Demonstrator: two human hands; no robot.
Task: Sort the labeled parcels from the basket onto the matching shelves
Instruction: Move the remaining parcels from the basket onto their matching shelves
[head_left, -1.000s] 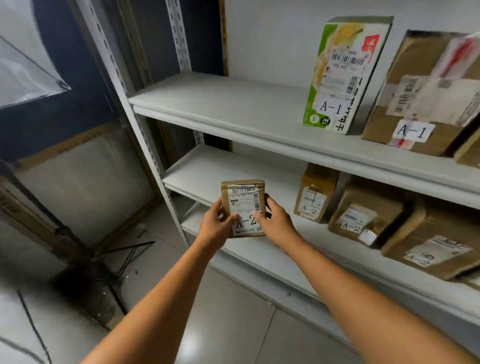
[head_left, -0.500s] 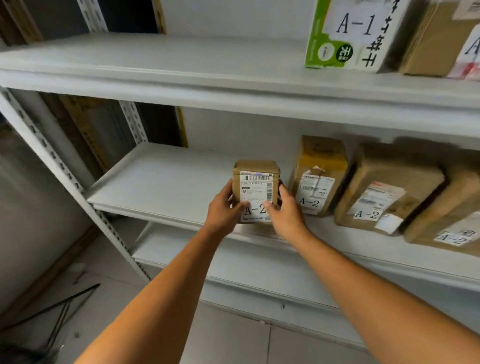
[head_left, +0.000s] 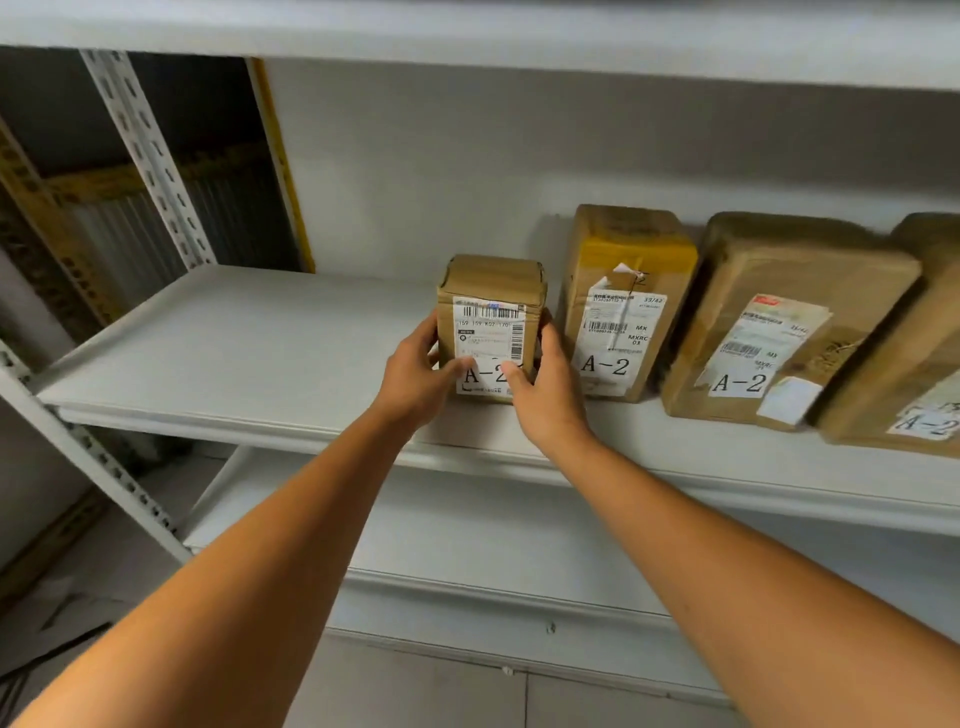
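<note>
A small brown parcel (head_left: 491, 306) with a white label marked A-2 stands upright on the middle shelf (head_left: 249, 358). My left hand (head_left: 418, 376) grips its left side and my right hand (head_left: 545, 387) grips its right side, both thumbs on the label. It stands just left of a row of three other brown A-2 parcels: a taller upright one (head_left: 626, 301), a wider leaning one (head_left: 769, 322), and one (head_left: 914, 384) cut off at the right edge.
The shelf above (head_left: 467, 36) spans the top of the view. A lower shelf (head_left: 467, 525) lies beneath my arms. A perforated metal upright (head_left: 150, 161) rises at the back left, another (head_left: 93, 457) at the front left. The shelf's left half is bare white board.
Both hands carried the small A-2 parcel forward from in front of the rack onto the middle shelf beside the other A-2 parcels. My view moved closer and lower, so the A-1 shelf's parcels left the view.
</note>
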